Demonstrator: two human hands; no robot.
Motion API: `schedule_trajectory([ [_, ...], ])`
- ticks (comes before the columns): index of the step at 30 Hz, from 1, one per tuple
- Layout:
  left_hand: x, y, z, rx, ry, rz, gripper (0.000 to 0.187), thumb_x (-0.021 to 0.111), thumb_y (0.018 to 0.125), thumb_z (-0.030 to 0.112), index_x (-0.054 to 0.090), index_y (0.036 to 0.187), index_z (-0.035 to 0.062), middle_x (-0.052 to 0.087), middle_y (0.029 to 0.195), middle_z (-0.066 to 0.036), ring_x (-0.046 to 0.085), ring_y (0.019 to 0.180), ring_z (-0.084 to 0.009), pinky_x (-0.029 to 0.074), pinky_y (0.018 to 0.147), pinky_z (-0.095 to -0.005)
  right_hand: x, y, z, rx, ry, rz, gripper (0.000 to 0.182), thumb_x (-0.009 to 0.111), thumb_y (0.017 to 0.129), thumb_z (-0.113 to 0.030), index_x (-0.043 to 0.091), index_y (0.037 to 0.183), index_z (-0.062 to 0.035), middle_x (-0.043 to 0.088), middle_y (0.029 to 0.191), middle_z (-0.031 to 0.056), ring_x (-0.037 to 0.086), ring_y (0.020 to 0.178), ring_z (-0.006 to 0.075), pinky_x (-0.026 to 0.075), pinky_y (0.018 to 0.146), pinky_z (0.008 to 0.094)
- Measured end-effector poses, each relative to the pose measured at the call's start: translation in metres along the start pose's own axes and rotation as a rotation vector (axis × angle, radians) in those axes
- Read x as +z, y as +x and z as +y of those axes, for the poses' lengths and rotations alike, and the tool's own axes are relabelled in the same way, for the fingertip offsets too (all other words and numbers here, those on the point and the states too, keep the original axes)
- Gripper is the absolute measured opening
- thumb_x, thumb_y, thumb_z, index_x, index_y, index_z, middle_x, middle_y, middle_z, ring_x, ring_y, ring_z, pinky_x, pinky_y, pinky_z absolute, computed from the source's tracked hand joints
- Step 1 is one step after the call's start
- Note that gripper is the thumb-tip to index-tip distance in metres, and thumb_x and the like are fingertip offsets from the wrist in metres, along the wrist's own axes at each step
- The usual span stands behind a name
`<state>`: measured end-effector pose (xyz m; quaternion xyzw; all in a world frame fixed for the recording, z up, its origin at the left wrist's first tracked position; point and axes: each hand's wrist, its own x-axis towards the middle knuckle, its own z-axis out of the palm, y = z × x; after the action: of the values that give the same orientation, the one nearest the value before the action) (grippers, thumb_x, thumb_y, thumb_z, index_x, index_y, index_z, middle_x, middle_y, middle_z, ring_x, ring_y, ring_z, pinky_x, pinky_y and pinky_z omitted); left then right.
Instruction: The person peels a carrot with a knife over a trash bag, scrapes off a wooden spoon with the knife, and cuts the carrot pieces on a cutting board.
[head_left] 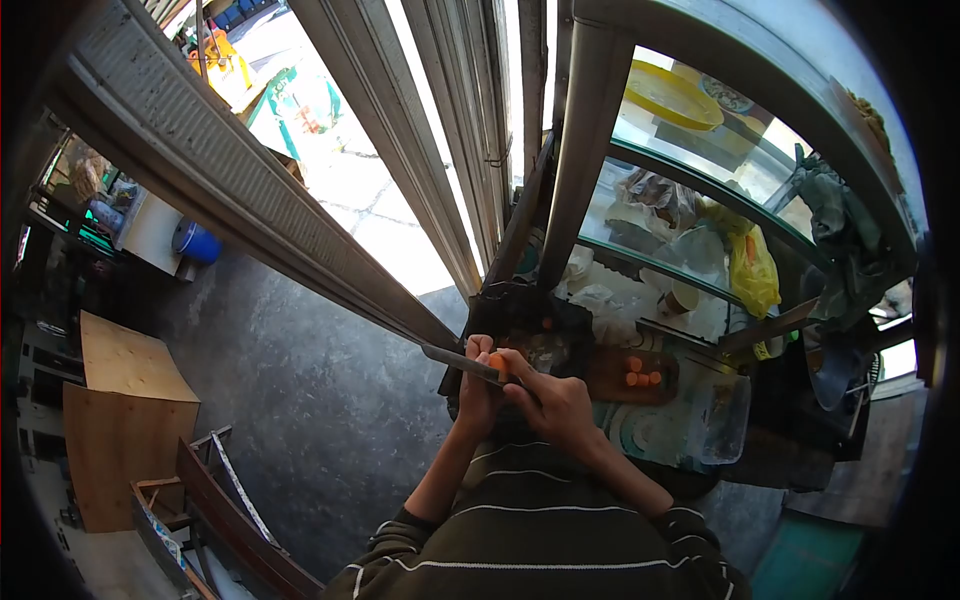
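Observation:
In the middle of the head view, my left hand (478, 392) is closed around an orange carrot piece (497, 362). My right hand (555, 405) grips a knife (455, 359) whose blade points left and lies across the carrot and the left fingers. Right of my hands, several cut carrot pieces (632, 379) sit on a brown wooden board (603, 373). Just beyond my hands is a black plastic bag (487, 312), its contents dark and hard to see.
A clear plastic container (735, 425) stands right of the board. Above it rises a glass-shelved cabinet (590, 120) with a yellow bag (755, 268) and a yellow plate (672, 97). Metal shutter panels (270, 180) stand ahead and left. A wooden box (130, 430) is at far left.

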<state>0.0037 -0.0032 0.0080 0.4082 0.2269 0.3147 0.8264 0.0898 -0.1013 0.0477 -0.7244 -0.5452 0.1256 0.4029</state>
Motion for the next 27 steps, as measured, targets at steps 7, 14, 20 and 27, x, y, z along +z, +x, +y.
schedule_trajectory([
  [7, 0.000, -0.002, 0.001, -0.124, -0.222, -0.088, 0.020, 0.041, 0.088, 0.031, 0.031, 0.090, 0.0141, 0.042, 0.082, -0.001, 0.048, 0.072, -0.0059, 0.042, 0.057, -0.0166, -0.006, 0.002, 0.000, -0.017, 0.031, 0.015, 0.039, 0.054, 0.085, -0.029, 0.049, 0.123, -0.0188, 0.058, 0.063, 0.0129, 0.059, 0.052, 0.0273, 0.043, 0.046, 0.0336],
  [14, -0.006, -0.002, 0.003, -0.102, -0.006, -0.032, 0.022, 0.040, 0.082, 0.031, 0.030, 0.092, 0.0141, 0.043, 0.082, -0.001, 0.050, 0.073, -0.0066, 0.044, 0.058, -0.0186, -0.007, 0.005, 0.002, -0.010, 0.112, 0.028, 0.036, 0.054, 0.085, -0.024, 0.053, 0.120, -0.0167, 0.058, 0.066, 0.0147, 0.059, 0.054, 0.0270, 0.044, 0.050, 0.0313],
  [20, -0.009, 0.001, 0.006, -0.103, 0.033, -0.104, 0.025, 0.039, 0.082, 0.032, 0.028, 0.095, 0.0142, 0.043, 0.082, -0.001, 0.050, 0.073, -0.0063, 0.045, 0.060, -0.0197, -0.012, 0.004, 0.000, 0.113, 0.277, -0.096, 0.037, 0.052, 0.086, -0.028, 0.049, 0.123, -0.0248, 0.058, 0.066, 0.0134, 0.059, 0.058, 0.0307, 0.044, 0.052, 0.0365],
  [27, -0.010, 0.001, 0.006, -0.165, -0.079, -0.125, 0.029, 0.042, 0.082, 0.035, 0.029, 0.097, 0.0135, 0.042, 0.083, -0.002, 0.050, 0.076, -0.0070, 0.046, 0.061, -0.0201, -0.007, 0.002, 0.003, 0.101, 0.229, -0.072, 0.036, 0.052, 0.086, -0.027, 0.050, 0.122, -0.0251, 0.058, 0.066, 0.0146, 0.059, 0.058, 0.0306, 0.044, 0.052, 0.0357],
])
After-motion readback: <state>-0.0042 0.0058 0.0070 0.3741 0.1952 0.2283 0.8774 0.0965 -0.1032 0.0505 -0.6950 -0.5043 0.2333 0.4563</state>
